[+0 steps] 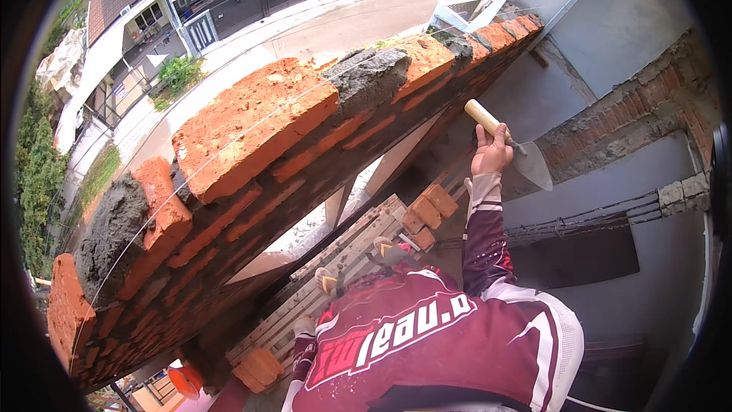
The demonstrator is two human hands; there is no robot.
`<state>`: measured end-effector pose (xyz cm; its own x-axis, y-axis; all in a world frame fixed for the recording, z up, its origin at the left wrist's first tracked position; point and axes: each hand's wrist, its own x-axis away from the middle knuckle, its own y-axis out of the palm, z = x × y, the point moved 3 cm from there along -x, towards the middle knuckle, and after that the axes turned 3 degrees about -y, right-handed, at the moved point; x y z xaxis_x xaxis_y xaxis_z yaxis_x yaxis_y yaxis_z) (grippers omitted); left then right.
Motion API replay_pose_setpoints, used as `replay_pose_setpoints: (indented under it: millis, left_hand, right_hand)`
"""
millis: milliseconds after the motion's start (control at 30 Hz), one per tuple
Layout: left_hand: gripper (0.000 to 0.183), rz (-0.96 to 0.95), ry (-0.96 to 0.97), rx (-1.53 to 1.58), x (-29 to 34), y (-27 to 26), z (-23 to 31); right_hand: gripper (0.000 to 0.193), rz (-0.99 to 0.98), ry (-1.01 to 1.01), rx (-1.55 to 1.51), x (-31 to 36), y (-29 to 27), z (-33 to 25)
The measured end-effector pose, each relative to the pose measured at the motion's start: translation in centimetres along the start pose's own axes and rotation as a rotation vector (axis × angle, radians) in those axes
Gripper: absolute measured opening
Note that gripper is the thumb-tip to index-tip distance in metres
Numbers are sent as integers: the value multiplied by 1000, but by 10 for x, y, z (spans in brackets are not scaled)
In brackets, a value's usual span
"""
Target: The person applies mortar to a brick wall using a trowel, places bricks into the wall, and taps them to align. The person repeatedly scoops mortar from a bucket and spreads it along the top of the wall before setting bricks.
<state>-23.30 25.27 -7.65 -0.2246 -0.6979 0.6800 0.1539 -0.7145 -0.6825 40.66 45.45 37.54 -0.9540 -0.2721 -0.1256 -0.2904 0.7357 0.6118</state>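
My right hand (492,154) is closed around the lower handle of a trowel (531,165), raised to the right of the brick wall. The trowel's pale wooden handle points up and left; its grey blade tilts down to the right. Of my left arm only the sleeve and cuff (304,326) show, low beside my body; the hand itself is hidden. Along the wall top lie a large orange brick (255,126), a narrow brick (162,204) and an end brick (69,301). Wet grey mortar (113,236) sits between the last two, and another mortar lump (371,78) lies beyond the large brick.
A thin string line (263,118) runs along the wall top. My feet stand on a wooden plank platform (358,233), with loose bricks (431,210) at its far end and more bricks (258,370) nearer. Steel bars (587,217) stick out on the right. Below lies a street (366,23).
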Motion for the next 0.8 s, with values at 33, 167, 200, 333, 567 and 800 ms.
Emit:
replay_pose_setpoints:
  millis: [33, 167, 200, 333, 567, 800]
  left_hand:
    - [34, 4, 25, -56, -2, 10, 2]
    - [37, -165, -103, 236, -4, 43, 2]
    - [37, -209, -132, 284, -5, 49, 3]
    - [37, -335, -134, 337, -8, 55, 13]
    - [38, -441, -55, 316, -9, 61, 20]
    - [40, -464, 183, 176, -21, 64, 13]
  right_hand:
    - [32, 45, 10, 3, 6, -5, -4]
    - [36, 109, 32, -3, 21, -14, -22]
    - [36, 114, 29, -6, 24, -16, -27]
    - [36, 158, 66, -37, 33, -22, -39]
    - [36, 204, 147, 144, 59, -81, -6]
    - [39, 398, 618, 396, 150, -202, 56]
